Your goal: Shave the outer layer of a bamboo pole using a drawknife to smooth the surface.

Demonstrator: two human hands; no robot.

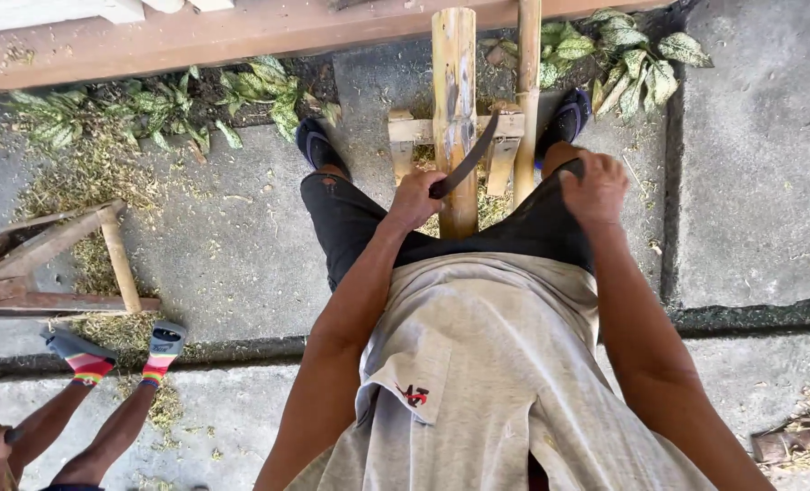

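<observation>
Head view shows left hand (414, 198) gripping a curved knife (464, 162) against the bamboo pole (454, 100), right hand (594, 186) closed on the dark shorts (532, 227), mid-shaving; the next stroke likely needs steady downward pressure.

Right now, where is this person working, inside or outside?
Outside, probably a yard workshop: a concrete floor strewn with shavings, leafy plants at the edge, and a bamboo pole being cut.

Curved dark blade (467, 162) slanting across an upright pale bamboo pole (453, 100), pole standing between the knees, streaked and partly shaved
</observation>
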